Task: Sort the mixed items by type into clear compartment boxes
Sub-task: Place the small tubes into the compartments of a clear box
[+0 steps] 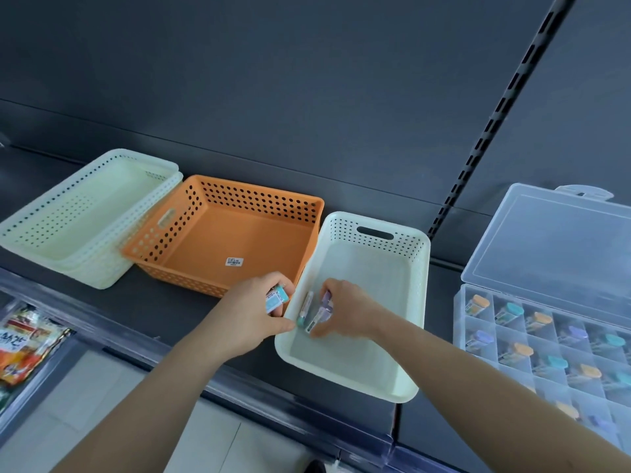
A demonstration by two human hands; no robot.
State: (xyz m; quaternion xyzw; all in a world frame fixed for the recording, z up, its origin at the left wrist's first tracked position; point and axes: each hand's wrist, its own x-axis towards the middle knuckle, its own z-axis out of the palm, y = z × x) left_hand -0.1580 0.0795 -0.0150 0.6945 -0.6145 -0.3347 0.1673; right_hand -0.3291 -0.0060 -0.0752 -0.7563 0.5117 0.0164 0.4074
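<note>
A pale basket stands on the dark shelf in front of me. My left hand is just outside its left wall, closed on a small teal-capped item. Inside the basket my right hand grips a purple-capped item. Between the two hands a thin teal-tipped item lies against the basket's left wall. At the right an open clear compartment box holds orange, teal and purple capped items, one per cell, with its lid leaning back.
An orange perforated basket sits left of the pale one, and a stack of cream baskets lies further left. Snack packets hang on a lower shelf at the far left. A slotted upright rail runs up the back wall.
</note>
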